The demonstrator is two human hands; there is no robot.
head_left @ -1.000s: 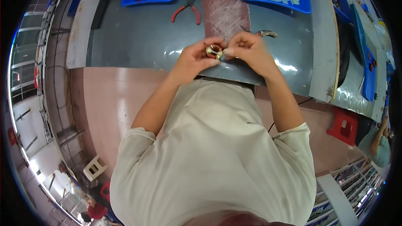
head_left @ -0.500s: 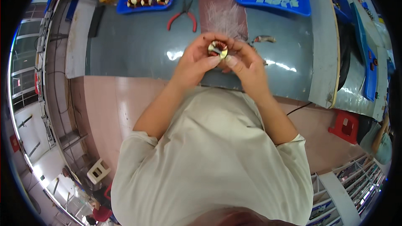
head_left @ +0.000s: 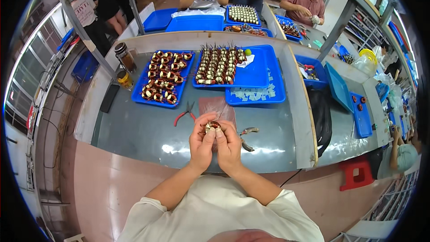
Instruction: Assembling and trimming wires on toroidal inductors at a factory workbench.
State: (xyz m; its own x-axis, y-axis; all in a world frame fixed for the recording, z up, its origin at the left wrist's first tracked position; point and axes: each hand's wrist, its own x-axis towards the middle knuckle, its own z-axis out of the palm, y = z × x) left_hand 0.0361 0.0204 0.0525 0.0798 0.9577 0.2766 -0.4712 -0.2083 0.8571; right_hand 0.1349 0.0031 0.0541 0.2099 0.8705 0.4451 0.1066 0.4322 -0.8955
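Between my two hands is a ring-shaped coil (head_left: 212, 126) wound with copper-coloured wire, with a pale yellow-white band on it. My left hand (head_left: 201, 145) pinches its left side, thumb on the near face. From the other side my right hand (head_left: 228, 148) grips the same coil, its thumb next to the left one. The fingers hide part of the ring. Just beyond lies a reddish-brown sheet (head_left: 209, 104) with thin clear strips on it. Red-handled pliers (head_left: 184, 114) rest left of my hands, and a second hand tool (head_left: 247, 140) with worn handles lies to the right.
A blue tray (head_left: 134, 90) of coils stands at the back left. Another blue tray (head_left: 257, 78) holds rows of coils and a small green ball, overlapping a tray (head_left: 281, 96) of small white pieces. A jar (head_left: 124, 79) stands far left. Grey partitions (head_left: 301, 121) edge the bench; co-workers sit beyond.
My view has tilted up, bringing the back trays and co-workers into sight. Both hands still hold the coil, which now shows at a different angle with the thumbs side by side.
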